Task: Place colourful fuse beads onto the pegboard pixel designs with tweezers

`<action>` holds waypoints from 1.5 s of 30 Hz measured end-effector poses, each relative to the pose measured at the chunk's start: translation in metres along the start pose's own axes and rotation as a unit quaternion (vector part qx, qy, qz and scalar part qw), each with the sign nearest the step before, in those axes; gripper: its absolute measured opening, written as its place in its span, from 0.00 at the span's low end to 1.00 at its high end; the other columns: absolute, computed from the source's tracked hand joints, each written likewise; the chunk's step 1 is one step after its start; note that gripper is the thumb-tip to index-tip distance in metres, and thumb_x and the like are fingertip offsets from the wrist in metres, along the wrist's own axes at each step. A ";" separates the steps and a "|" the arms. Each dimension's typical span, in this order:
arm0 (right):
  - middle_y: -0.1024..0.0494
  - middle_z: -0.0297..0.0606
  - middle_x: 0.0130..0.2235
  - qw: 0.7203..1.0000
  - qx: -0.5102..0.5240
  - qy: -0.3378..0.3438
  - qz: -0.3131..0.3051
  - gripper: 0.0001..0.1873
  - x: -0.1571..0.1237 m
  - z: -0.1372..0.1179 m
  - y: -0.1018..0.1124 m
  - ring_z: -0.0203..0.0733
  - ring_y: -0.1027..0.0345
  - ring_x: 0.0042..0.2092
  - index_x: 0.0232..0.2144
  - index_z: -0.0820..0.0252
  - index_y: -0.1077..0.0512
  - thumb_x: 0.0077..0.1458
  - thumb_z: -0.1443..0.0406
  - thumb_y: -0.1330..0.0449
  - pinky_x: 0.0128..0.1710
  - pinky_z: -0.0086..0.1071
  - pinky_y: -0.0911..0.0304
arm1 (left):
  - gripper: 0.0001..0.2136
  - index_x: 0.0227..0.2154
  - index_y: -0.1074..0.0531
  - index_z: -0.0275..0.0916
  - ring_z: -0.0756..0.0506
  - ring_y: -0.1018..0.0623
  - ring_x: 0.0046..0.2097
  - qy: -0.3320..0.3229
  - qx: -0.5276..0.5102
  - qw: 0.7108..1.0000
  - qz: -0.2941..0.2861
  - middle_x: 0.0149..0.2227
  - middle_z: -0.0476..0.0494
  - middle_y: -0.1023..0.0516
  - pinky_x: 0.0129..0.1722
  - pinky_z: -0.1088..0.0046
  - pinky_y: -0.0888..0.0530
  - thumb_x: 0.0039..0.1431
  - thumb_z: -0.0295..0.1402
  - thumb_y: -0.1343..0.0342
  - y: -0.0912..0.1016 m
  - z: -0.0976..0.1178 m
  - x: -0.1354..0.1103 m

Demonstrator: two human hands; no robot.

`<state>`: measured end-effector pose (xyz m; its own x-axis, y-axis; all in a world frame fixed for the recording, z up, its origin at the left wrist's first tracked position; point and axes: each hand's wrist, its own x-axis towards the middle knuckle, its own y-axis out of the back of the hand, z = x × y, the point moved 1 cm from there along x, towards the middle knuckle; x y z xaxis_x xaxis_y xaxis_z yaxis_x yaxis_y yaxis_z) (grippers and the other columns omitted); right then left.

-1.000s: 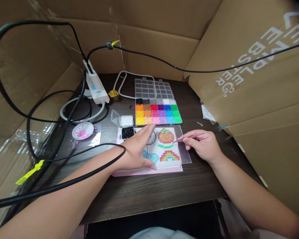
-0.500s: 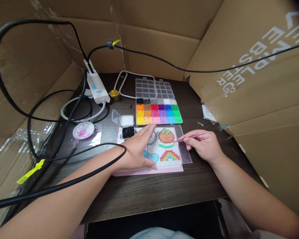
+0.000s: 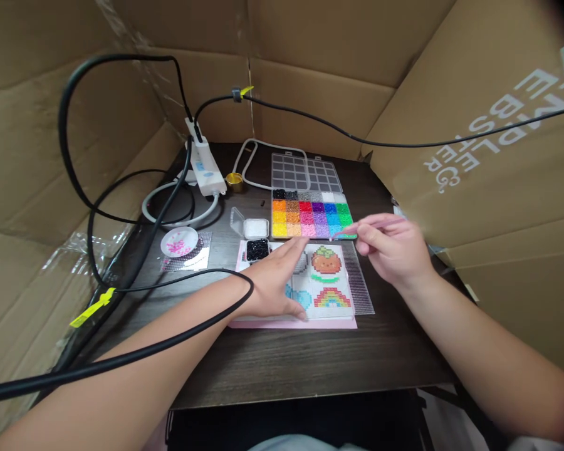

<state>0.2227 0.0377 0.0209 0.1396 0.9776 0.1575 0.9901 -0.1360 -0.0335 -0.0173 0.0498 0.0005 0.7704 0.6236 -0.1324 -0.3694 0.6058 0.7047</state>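
My left hand (image 3: pixel 278 277) lies with fingers stretched out on a sheet of pixel patterns (image 3: pixel 348 283), covering part of it. Uncovered on the sheet are a round orange fruit (image 3: pixel 326 262) with green beads in a curve below it, and a rainbow (image 3: pixel 332 298). In my right hand (image 3: pixel 397 250) is a pair of pink tweezers (image 3: pixel 346 232), pinched between thumb and fingers. Their tips hover near the front edge of the bead box (image 3: pixel 293 216), whose compartments hold beads sorted by colour. Whether the tips grip a bead is too small to tell.
A small box of black beads (image 3: pixel 257 250) and one of white beads (image 3: pixel 256 228) stand left of the bead box. Further left sits a white dish (image 3: pixel 193 234) with pink beads. A black cable (image 3: pixel 207 318) crosses above my left forearm. Cardboard walls (image 3: pixel 319 94) surround the table.
My right hand has lifted the tweezers away from the green beads under the fruit, up toward the bead box. The whole view has shifted slightly; my left hand stays on the sheet.
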 end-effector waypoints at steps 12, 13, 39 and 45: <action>0.18 0.42 0.28 0.993 -0.004 -0.063 -0.103 0.12 0.068 0.004 -0.112 0.32 0.34 0.22 0.22 0.63 0.24 0.42 0.61 0.27 0.22 0.28 0.36 | 0.65 0.71 0.63 0.32 0.33 0.54 0.73 -0.011 -0.012 1.000 0.004 0.73 0.25 0.59 0.70 0.55 0.47 0.37 0.43 0.24 -0.001 0.003 -0.001; 0.19 0.42 0.28 0.992 -0.008 -0.071 -0.106 0.13 0.067 0.006 -0.116 0.33 0.33 0.23 0.21 0.63 0.24 0.42 0.61 0.27 0.21 0.28 0.36 | 0.65 0.71 0.61 0.31 0.33 0.53 0.73 -0.014 -0.010 1.000 0.007 0.73 0.25 0.58 0.70 0.57 0.46 0.37 0.42 0.24 -0.001 0.004 -0.001; 0.16 0.41 0.34 0.997 -0.070 -0.019 0.020 0.06 -0.009 0.011 0.011 0.33 0.32 0.24 0.31 0.60 0.19 0.51 0.63 0.29 0.24 0.30 0.33 | 0.64 0.71 0.65 0.33 0.31 0.56 0.73 -0.001 -0.006 1.000 -0.013 0.73 0.26 0.63 0.70 0.52 0.48 0.41 0.45 0.26 -0.001 0.001 -0.001; 0.17 0.39 0.29 0.990 -0.127 -0.025 -0.062 0.04 -0.042 0.029 0.041 0.34 0.31 0.24 0.33 0.58 0.17 0.54 0.64 0.32 0.25 0.30 0.34 | 0.60 0.71 0.58 0.33 0.32 0.56 0.74 0.016 0.031 0.999 -0.018 0.74 0.27 0.62 0.70 0.55 0.49 0.42 0.47 0.28 0.001 0.001 0.001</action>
<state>0.2574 -0.0046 -0.0162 0.0216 0.9953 0.0948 0.9712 -0.0434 0.2342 -0.0165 0.0500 0.0017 0.7652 0.6180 -0.1807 -0.3080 0.5979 0.7401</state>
